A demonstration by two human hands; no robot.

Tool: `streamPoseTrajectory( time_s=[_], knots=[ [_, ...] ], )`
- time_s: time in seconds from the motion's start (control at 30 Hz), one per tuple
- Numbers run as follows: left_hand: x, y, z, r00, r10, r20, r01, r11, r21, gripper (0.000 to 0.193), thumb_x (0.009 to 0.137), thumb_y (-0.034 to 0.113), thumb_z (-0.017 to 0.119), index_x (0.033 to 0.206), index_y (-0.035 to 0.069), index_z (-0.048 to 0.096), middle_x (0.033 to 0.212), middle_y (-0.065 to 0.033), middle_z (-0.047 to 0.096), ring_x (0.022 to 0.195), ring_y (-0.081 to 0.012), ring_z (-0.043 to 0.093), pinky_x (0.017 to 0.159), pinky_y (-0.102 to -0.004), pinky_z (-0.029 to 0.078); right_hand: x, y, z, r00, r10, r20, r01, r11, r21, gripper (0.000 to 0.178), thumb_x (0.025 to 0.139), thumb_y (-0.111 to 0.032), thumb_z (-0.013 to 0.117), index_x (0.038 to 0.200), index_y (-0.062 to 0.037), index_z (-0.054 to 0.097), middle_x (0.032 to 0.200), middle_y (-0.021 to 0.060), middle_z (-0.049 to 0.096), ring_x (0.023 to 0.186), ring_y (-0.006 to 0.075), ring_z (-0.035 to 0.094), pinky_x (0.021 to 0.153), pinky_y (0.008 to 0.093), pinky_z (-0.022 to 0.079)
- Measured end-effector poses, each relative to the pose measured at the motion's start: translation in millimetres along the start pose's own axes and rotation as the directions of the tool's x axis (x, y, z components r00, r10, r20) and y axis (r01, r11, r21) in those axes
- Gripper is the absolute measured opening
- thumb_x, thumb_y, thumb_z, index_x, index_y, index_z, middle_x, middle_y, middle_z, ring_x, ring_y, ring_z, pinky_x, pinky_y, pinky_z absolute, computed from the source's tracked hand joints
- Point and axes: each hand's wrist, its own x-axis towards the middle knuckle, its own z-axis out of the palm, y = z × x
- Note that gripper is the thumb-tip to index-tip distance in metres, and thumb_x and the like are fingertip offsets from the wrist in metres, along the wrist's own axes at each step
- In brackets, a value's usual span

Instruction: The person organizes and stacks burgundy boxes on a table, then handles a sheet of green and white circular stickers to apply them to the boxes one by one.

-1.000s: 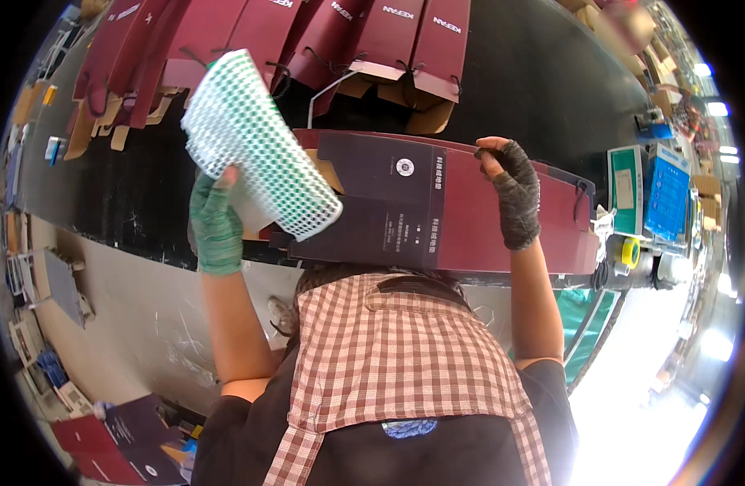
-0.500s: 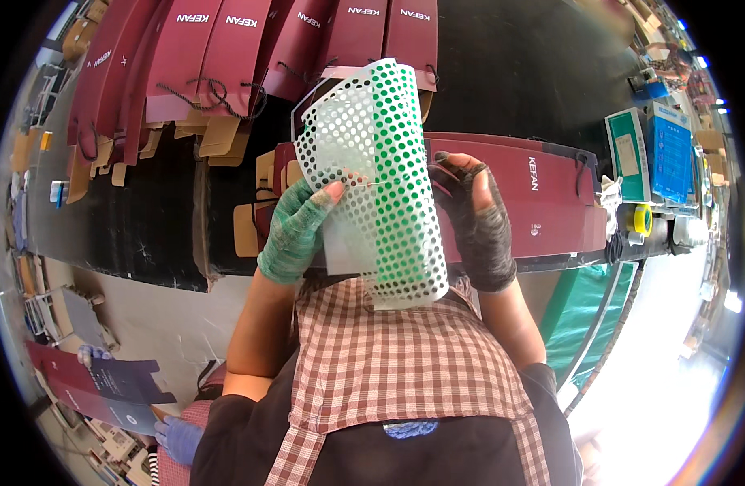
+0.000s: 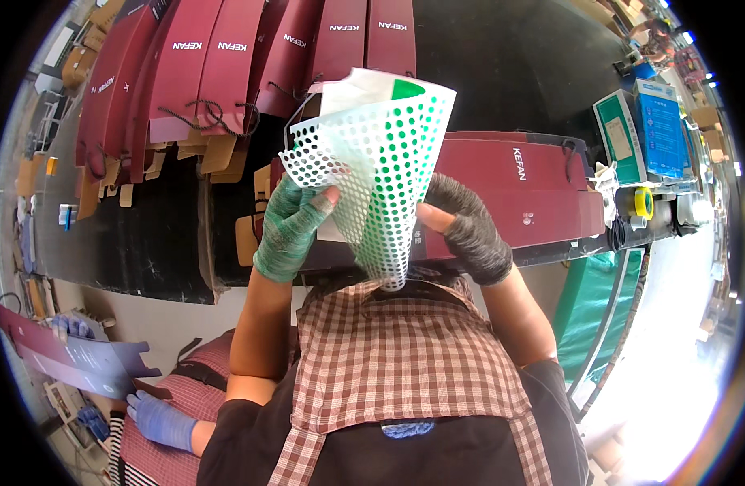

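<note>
A white sheet with rows of green and dark dots (image 3: 388,154) is curled between my hands, wide at its far end and narrow near my apron. My left hand (image 3: 290,223), wrapped in green covering with a bare thumb tip, pinches its left side, the fingers partly behind it. On the right edge, my right hand (image 3: 468,231), in a dark grey wrap, closes with its bare thumb against the sheet; its fingertips are hidden behind. Beneath the sheet lies a flat maroon bag (image 3: 510,190) on the black table (image 3: 502,81).
Several maroon bags (image 3: 186,73) with black cords stand at the far left. Blue box (image 3: 662,134), green-and-white box (image 3: 619,138) and yellow tape roll (image 3: 644,202) sit at the right. Another person's gloved hand (image 3: 162,419) is at lower left near a maroon card sheet (image 3: 72,356).
The dotted sheet has turned and curled into a cone, its far end spreading right. My right hand has moved in from beside the sheet to its edge. The co-worker's card has shifted left.
</note>
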Motion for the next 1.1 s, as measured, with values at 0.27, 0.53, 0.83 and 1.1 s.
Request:
streamPoseTrajectory(
  time_s=[0.27, 0.53, 0.83, 1.1],
  knots=[
    [8, 2, 16, 0.854, 0.517, -0.050, -0.228, 0.459, 0.859, 0.083, 0.069, 0.005, 0.076, 0.138, 0.006, 0.030, 0.108, -0.0072, 0.047, 0.095, -0.0174, 0.049, 0.090, -0.0322, 0.046, -8, 5, 0, 0.942, -0.256, -0.218, 0.205, 0.952, -0.229, 0.022, 0.090, -0.022, 0.064, 0.099, -0.0014, 0.062, 0.081, 0.0012, 0.064, 0.072, 0.0069, 0.057, 0.065, 0.0215, 0.047],
    [20, 65, 32, 0.717, 0.685, 0.124, -0.635, 0.570, 0.522, 0.040, 0.088, 0.020, 0.062, 0.121, -0.001, 0.052, 0.121, -0.0131, 0.055, 0.110, -0.0201, 0.053, 0.096, -0.0348, 0.042, -5, -25, -14, 0.755, -0.652, 0.072, 0.253, 0.188, -0.949, 0.014, 0.080, -0.016, 0.068, 0.090, -0.0058, 0.067, 0.079, 0.0091, 0.065, 0.069, 0.0245, 0.064, 0.062, 0.0344, 0.052],
    [34, 68, 36, 0.916, 0.327, 0.231, -0.379, 0.526, 0.761, 0.051, 0.074, 0.016, 0.078, 0.113, 0.005, 0.049, 0.103, -0.0072, 0.061, 0.095, -0.0164, 0.061, 0.087, -0.0297, 0.049, -9, -42, -11, 0.692, -0.700, 0.177, 0.294, 0.049, -0.955, 0.012, 0.078, -0.016, 0.067, 0.087, -0.0077, 0.067, 0.080, 0.0082, 0.064, 0.073, 0.0254, 0.062, 0.065, 0.0368, 0.052],
    [35, 72, 17, 0.907, -0.267, 0.325, 0.078, 0.866, 0.495, 0.036, 0.077, 0.023, 0.076, 0.103, -0.001, 0.065, 0.083, -0.0019, 0.065, 0.077, -0.0075, 0.058, 0.070, -0.0228, 0.047, -11, -41, -12, 0.730, -0.624, 0.280, 0.384, 0.035, -0.923, 0.012, 0.080, -0.017, 0.066, 0.087, -0.0072, 0.068, 0.080, 0.0075, 0.064, 0.075, 0.0241, 0.061, 0.068, 0.0364, 0.050]
  ],
)
